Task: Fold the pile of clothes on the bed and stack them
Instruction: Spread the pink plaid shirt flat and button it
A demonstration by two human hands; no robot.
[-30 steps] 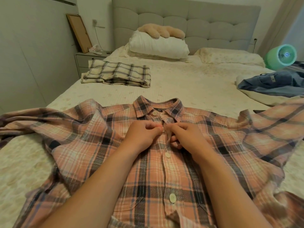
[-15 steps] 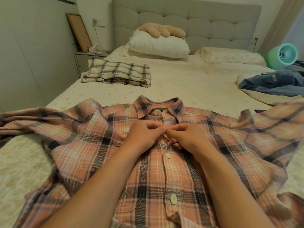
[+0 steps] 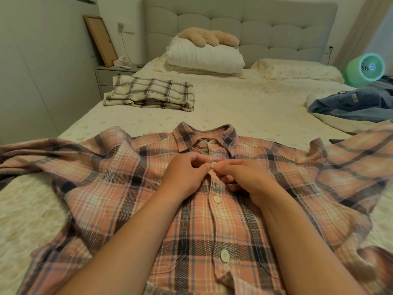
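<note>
Since a second ago, a pale round button [image 3: 213,165] has come into sight between my two hands, where knuckles covered it before; otherwise the hands have barely shifted. My left hand [image 3: 187,177] has its fingers curled and seems to pinch the placket edge just left of that button. My right hand [image 3: 244,177] is curled too, thumb and forefinger pinching the cloth just right of it. I cannot tell whether the button is fully through its hole.

What I am working on, the salmon-pink and navy plaid flannel shirt [image 3: 119,184], lies front-up across the near edge of the cream quilted bed [image 3: 244,111], collar pointing toward the headboard, sleeves spread toward the left and right edges.

To do this step well, I judge I should hold the buttonhole side taut with one hand and tilt the button edge-on through the slit with the other, then smooth the placket flat before moving on. Soft flannel bunches easily, so a crooked placket would spoil the fold.

A folded cream and grey checked garment [image 3: 148,92] sits near the far left edge; a blue denim garment [image 3: 350,105] lies unfolded at the right edge.

A small label shows on the denim and one inside the collar; neither is readable.
</note>
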